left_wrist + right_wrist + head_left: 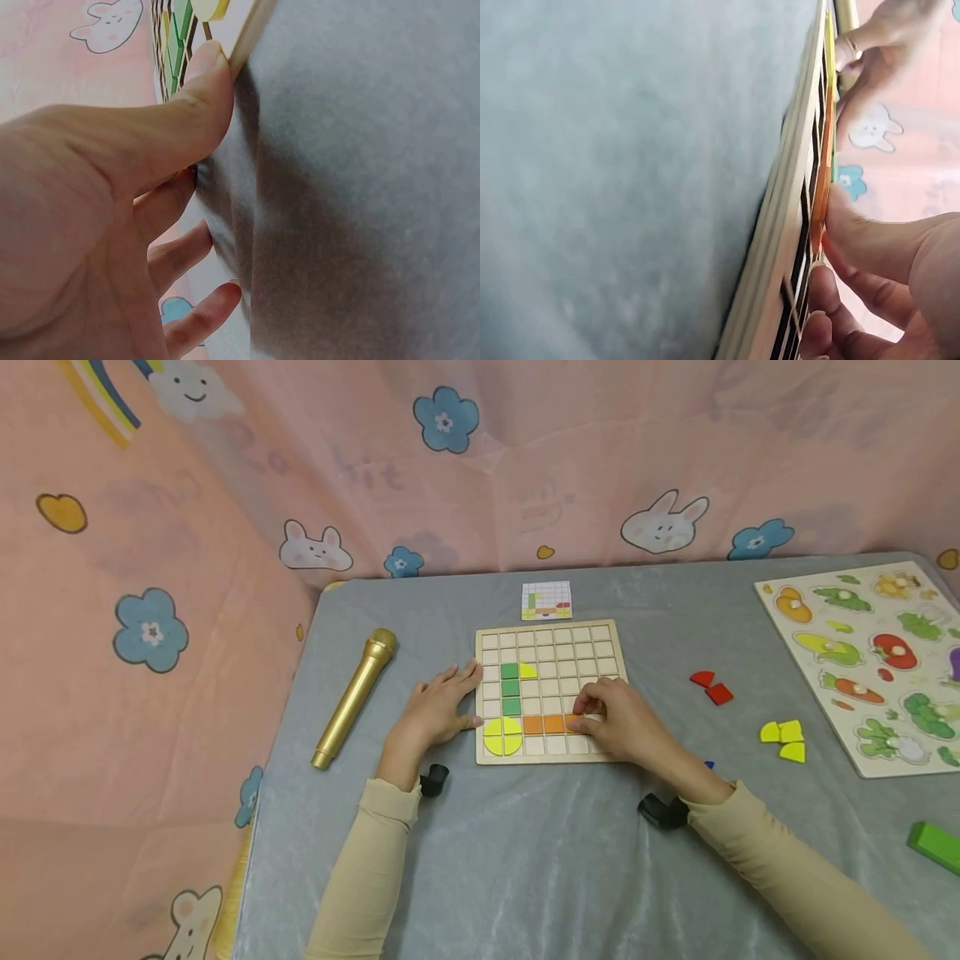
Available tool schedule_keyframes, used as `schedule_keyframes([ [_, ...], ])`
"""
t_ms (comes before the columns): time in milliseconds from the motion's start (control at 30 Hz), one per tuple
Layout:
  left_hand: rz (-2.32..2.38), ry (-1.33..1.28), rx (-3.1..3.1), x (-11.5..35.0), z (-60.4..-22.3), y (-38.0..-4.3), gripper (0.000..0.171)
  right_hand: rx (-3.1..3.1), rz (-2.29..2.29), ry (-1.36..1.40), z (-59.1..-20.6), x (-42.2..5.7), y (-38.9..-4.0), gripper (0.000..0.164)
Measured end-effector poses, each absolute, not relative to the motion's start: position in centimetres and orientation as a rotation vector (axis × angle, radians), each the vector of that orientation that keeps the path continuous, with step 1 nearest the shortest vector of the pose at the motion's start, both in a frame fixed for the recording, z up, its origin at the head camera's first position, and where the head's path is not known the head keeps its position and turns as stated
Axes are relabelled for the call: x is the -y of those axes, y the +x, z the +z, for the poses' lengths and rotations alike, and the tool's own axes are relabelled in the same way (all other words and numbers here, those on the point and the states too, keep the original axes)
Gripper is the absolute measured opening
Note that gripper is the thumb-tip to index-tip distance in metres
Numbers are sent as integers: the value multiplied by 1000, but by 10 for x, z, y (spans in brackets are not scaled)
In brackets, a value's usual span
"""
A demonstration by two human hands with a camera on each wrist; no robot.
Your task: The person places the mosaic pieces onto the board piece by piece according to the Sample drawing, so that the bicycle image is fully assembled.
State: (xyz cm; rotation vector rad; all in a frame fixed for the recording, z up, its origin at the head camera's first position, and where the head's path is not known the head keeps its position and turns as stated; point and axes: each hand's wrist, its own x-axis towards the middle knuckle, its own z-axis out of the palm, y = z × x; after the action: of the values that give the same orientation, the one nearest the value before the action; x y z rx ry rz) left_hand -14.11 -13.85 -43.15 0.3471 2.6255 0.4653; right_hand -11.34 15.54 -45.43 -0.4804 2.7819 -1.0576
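Note:
A wooden grid board (585, 652) lies flat on the table. My left hand (433, 708) rests at its left edge with fingers spread, and the thumb (202, 90) touches the rim. Near the lower right of the grid, my right hand (626, 718) pinches an orange square tile (573, 723) between thumb and fingers, at the end of a row with two other orange tiles (543, 724). Green square tiles (511, 688) form a column at left, with a yellow quarter-circle tile (528, 671) beside the top one. Below them, yellow quarter tiles (502, 737) make a full circle.
Behind the board lies a pattern card (546, 601). Red tiles (718, 694) and yellow tiles (792, 752) lie to the right, with a vegetable puzzle board (847, 710) and a green block (934, 847) farther right. A gold microphone (354, 697) lies at left.

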Motion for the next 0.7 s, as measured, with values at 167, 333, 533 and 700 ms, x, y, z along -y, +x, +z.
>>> schedule_keyframes([
  [167,464,347,-2626,139,-431,-141,89,-2773,-1033,-454,-454,-158,-116,16],
  [333,466,347,-2626,138,-430,-141,89,-2749,-1032,-405,-451,-168,-110,15],
  [533,470,344,-2626,138,-429,-140,90,-2731,-997,-348,-447,-197,-91,22],
  [700,465,341,-2625,138,-429,-140,90,-2749,-968,-307,-449,-228,-68,34],
])
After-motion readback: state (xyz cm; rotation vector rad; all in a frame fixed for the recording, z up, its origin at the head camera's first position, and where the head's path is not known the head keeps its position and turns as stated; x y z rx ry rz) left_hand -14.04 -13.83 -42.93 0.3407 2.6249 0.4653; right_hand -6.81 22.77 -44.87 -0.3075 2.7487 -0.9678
